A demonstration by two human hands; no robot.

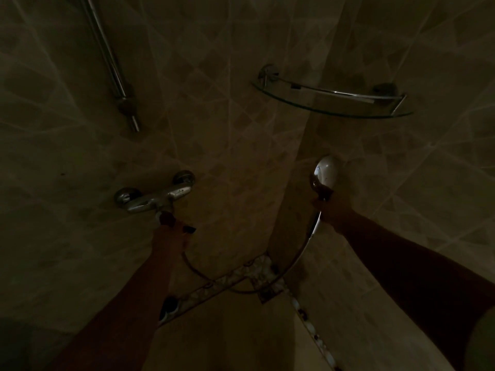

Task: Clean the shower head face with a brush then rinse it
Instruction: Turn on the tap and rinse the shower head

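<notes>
In a dim tiled shower corner, the right hand [330, 207] grips the handle of the chrome, oval-headed handheld shower head [325, 174], fingers wrapped around the handle just below the head. The shower head sits right of centre, close to the right-hand wall; its long axis runs roughly upright in the view, head end up and far, handle end near. Which way its spray face points cannot be told. A flexible metal hose [292, 266] loops down from the handle towards the left. The left hand [171, 232] reaches the lever beneath the chrome wall-mounted mixer tap [155, 196]; its fingers appear curled around the lever, though darkness obscures the exact grip. A curved glass corner shelf [332, 109] is mounted above.
</notes>
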